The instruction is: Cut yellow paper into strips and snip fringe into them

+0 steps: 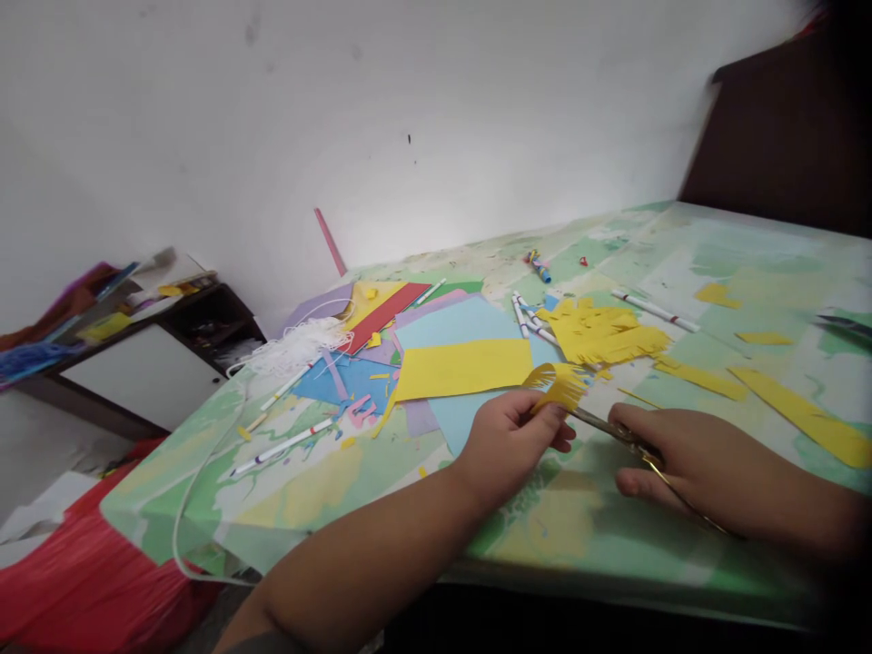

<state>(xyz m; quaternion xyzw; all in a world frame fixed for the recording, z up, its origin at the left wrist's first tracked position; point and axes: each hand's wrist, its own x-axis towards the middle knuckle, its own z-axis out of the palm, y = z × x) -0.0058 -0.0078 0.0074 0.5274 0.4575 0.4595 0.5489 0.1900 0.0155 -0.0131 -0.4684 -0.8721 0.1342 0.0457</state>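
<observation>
Between the thumb and fingers of my left hand (514, 436) is a curled yellow paper strip (564, 389), its edge cut into a fringe. My right hand (688, 459) is closed around a pair of scissors (606, 425), whose blades point left and reach the strip. Whether the blades are apart is hard to make out. Just beyond my left hand lies a plain yellow paper rectangle (463, 368) on a light blue sheet (453, 320). A pile of fringed yellow paper (603, 331) rests behind the scissors.
White markers (654, 311) and yellow scraps (797, 409) are scattered over the patterned tablecloth (545, 518). At the left are tangled white string (300, 341), a red paper strip (388, 313) and blue paper (327, 377). A low cabinet (146, 368) stands beyond the table's left edge.
</observation>
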